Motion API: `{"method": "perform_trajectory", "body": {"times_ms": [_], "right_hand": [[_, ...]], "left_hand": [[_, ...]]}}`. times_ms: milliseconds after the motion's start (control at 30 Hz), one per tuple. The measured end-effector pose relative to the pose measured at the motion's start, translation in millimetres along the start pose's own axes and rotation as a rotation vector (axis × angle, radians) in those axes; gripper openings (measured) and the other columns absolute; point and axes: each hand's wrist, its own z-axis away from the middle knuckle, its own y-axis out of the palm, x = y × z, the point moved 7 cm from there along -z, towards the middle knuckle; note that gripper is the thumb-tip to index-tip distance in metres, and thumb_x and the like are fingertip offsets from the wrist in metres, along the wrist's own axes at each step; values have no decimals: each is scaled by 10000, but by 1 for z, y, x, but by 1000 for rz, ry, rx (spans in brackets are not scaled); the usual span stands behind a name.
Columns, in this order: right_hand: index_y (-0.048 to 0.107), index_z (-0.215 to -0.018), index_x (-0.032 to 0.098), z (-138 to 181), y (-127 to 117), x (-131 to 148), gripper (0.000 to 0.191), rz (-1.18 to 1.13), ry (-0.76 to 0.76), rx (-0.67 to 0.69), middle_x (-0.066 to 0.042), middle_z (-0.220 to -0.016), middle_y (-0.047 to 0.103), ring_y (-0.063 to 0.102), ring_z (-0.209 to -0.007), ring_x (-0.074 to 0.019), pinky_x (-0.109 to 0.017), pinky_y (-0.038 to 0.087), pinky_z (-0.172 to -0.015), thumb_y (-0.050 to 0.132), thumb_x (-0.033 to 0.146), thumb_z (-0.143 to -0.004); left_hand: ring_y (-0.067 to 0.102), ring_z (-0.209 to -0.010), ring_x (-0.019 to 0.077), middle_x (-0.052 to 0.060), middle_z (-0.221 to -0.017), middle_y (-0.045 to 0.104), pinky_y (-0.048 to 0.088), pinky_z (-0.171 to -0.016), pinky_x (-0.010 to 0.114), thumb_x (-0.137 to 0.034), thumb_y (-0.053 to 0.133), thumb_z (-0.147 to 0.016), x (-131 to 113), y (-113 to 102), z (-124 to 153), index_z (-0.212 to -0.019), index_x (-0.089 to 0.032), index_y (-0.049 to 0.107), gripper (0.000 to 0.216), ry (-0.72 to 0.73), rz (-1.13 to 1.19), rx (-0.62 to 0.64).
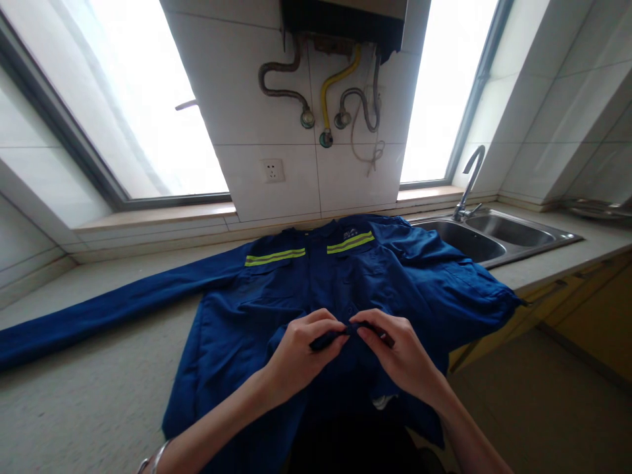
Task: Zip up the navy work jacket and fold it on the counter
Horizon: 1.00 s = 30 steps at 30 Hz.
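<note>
A blue jacket (232,349) is laid front up on the desk (93,388), left of the sink (565,237). One sleeve (123,297) is stretched away from the sink; the other is bunched just beside it. Dark cloth, apparently the jacket's front edge, is pinched by the left hand (302,342) and right hand (395,339). Spreading is judged largely done; whether the lower front is closed cannot be told.
</note>
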Motion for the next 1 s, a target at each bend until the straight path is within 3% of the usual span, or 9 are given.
{"method": "perform_trajectory", "body": {"times_ms": [167, 300, 467, 733, 1000], "right_hand": [[673, -988, 220, 0, -6, -1, 186, 6, 76, 1, -24, -927, 682, 627, -815, -137, -184, 461, -592, 555, 291, -863], [689, -928, 203, -1, -4, 6, 158, 41, 14, 53, -22, -841, 678, 612, -747, -124, -176, 436, -567, 620, 283, -811], [671, -874, 194, 0, -4, 7, 99, 73, -36, 7, -5, -794, 656, 584, -693, -99, -178, 409, -582, 611, 241, -810], [671, -872, 182, -2, -2, 12, 136, 65, -80, 115, -3, -742, 586, 549, -672, -90, -162, 393, -541, 626, 301, -822], [676, -865, 196, -2, -4, 12, 150, 56, -67, 102, -5, -765, 567, 551, -687, -91, -149, 404, -521, 642, 330, -807]], "left_hand": [[587, -688, 114, 36, -777, 641, 450, -656, 207, -216, 586, -809, 1, 1, 0, -800, -147, 679, 116, -82, 43, 31], [571, -683, 105, 24, -784, 638, 439, -660, 201, -187, 568, -800, -1, 4, 4, -819, -144, 656, 100, -71, 30, 31], [553, -627, 93, -2, -710, 638, 415, -615, 189, -208, 594, -788, 5, 8, 5, -835, -146, 673, 111, -134, 25, 66], [549, -644, 92, 20, -742, 603, 420, -623, 188, -193, 547, -822, -7, 8, 4, -811, -138, 666, 131, -23, 82, 121], [557, -667, 96, 46, -785, 614, 448, -640, 196, -186, 516, -854, -16, 3, 8, -871, -150, 653, 142, 138, -21, 105]]}}
